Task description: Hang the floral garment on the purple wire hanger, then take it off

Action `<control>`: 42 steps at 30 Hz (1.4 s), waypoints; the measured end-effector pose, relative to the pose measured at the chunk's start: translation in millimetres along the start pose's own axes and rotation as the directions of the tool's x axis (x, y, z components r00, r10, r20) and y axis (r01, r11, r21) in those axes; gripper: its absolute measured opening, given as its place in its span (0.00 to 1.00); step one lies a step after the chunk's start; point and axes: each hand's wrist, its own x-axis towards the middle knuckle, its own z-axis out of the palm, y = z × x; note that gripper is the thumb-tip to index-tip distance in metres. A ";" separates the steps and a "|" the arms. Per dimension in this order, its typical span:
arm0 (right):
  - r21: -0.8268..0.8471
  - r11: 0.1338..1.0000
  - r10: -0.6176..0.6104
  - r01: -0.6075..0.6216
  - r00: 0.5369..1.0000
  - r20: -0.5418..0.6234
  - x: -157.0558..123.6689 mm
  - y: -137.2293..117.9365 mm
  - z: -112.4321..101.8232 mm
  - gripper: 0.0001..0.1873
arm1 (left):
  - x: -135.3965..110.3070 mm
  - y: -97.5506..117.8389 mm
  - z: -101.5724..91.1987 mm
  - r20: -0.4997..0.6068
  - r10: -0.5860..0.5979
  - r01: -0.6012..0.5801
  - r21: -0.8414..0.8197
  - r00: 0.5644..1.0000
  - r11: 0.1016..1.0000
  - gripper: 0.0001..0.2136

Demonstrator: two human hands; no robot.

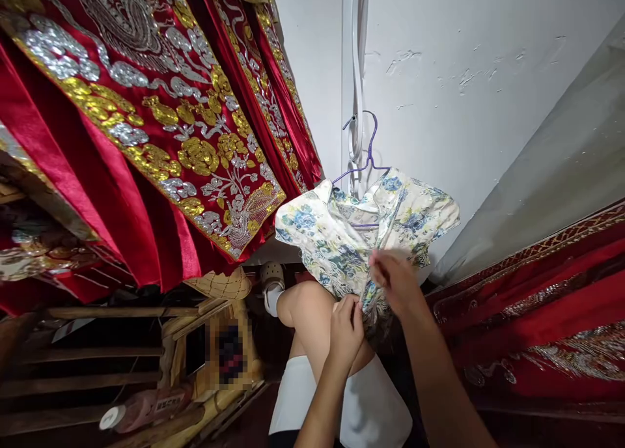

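Observation:
A short-sleeved floral blouse, white with blue and yellow-green flowers, hangs on a purple wire hanger in front of my knees. Its front is parted at the neck, and loose threads or fringe show at its lower edge. My left hand pinches the blouse's front edge low down, above my bare leg. Higher on the same edge is my right hand, its fingers closed at the cloth and slightly smeared by motion. The fingertips hide what lies directly under them.
Red garments with gold and silver embroidery hang at the left. More red embroidered cloth fills the lower right. A white wall stands behind. At the lower left, a bottle lies by a bamboo rack, near a woven hat.

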 end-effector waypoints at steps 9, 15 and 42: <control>0.127 0.965 -0.232 0.228 0.973 0.016 43.7 -87.4 30.1 0.20 | 21.9 5.7 -3.5 0.239 0.012 -0.064 0.210 0.971 0.976 0.13; 0.040 0.962 -0.272 0.271 0.961 0.044 33.0 -66.2 36.2 0.18 | 83.7 72.1 -48.3 0.000 0.221 -0.220 -0.091 0.975 0.971 0.16; 0.102 0.984 -0.122 0.147 0.969 -0.217 -25.7 37.3 6.3 0.22 | 126.6 58.7 -147.2 -0.254 -0.549 -0.092 -0.948 0.796 0.304 0.13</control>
